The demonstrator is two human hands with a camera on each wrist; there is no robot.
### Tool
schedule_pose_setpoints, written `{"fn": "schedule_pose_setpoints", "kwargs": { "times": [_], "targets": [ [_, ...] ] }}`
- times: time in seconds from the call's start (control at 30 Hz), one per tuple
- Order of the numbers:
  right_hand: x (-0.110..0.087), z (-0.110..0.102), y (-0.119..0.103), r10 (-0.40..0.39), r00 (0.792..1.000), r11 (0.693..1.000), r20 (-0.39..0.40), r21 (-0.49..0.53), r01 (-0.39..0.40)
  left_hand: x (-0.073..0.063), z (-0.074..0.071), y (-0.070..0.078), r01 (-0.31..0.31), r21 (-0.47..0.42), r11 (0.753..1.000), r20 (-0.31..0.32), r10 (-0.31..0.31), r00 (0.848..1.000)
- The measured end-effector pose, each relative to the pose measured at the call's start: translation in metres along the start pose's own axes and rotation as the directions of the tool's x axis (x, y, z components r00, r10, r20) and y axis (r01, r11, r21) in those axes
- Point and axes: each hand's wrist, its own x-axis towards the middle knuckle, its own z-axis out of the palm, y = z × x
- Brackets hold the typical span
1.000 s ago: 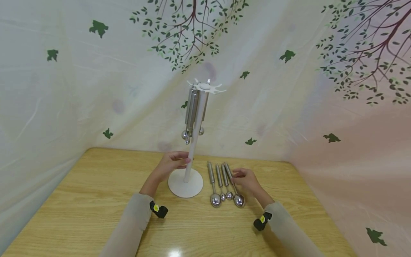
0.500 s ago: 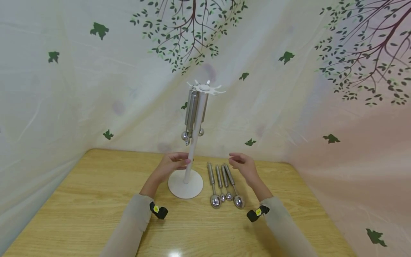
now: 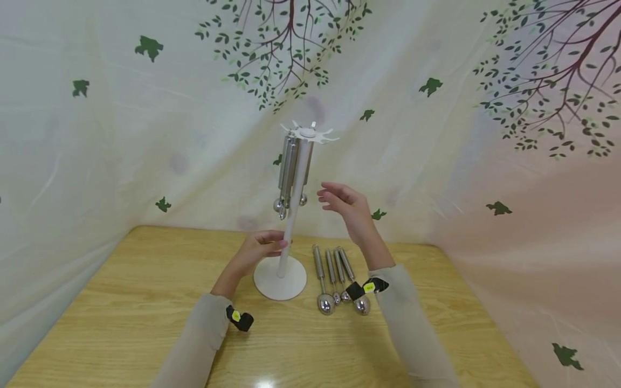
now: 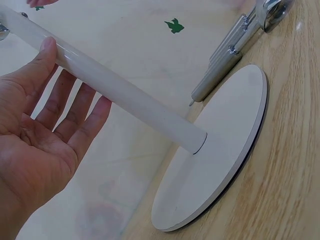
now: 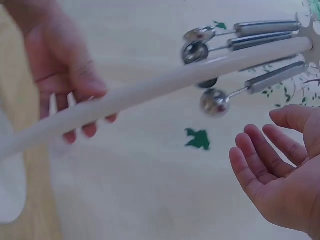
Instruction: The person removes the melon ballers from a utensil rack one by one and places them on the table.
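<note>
A white utensil stand (image 3: pixel 293 215) rises from a round base (image 3: pixel 280 292) on the table and has a hooked top. My left hand (image 3: pixel 254 249) holds its pole low down, thumb on one side and fingers behind, as the left wrist view shows. Several metal scoops (image 5: pixel 260 37) with round and oval bowls hang from the hooks, partly behind the pole. To the right of these, raised and apart from them, is my right hand (image 3: pixel 350 211), empty, its fingers loosely bent. More scoops (image 3: pixel 325 303) lie side by side below it, handles pointing away; my right wrist camera overlaps some.
The wooden table (image 3: pixel 160 302) ends at a pale hanging cloth (image 3: pixel 218 178) printed with branches and green leaf shapes, close behind the stand. Cloth also borders the left and right sides.
My right hand has left the handle of the rightmost lying scoop and risen up and leftward toward the hanging scoops. My left hand stays on the pole.
</note>
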Motion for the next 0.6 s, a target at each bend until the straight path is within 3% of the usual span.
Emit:
{"fn": "schedule_pose_setpoints", "kwargs": {
  "times": [0.27,0.6],
  "targets": [
    [0.026,0.011,-0.022,-0.054,0.997,0.996,0.053,0.078,0.05,0.0,0.0,0.0,0.0,-0.003,1.0,-0.006,0.0,1.0],
    [0.044,0.019,-0.042,-0.106,0.992,0.99,0.069,0.096,0.099,0.0,0.001,0.002,0.005,0.005,1.0,-0.01,-0.005,1.0]
  ]
}}
